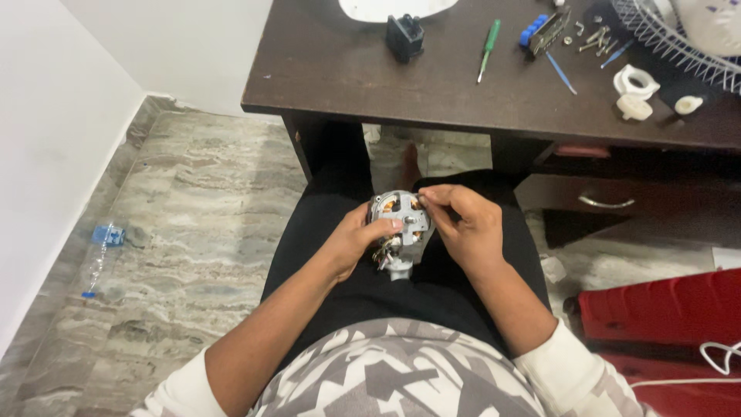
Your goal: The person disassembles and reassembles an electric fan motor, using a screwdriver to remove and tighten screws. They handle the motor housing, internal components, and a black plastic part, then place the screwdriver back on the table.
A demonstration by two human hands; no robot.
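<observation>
Your left hand (351,243) grips the motor (400,224) over your lap, face up, shaft end toward 6 o'clock. Your right hand (463,224) pinches its rim at 2 o'clock. Farther off at 12, a screwdriver (488,48) lies on the counter (347,77).

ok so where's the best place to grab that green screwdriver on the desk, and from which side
Probably the green handle of the green screwdriver, its thicker end lying farther back on the dark desk. Come from above with fingers across the handle: it lies flat, the thin shaft points toward the desk's near edge, and the space on both sides is bare.
</observation>
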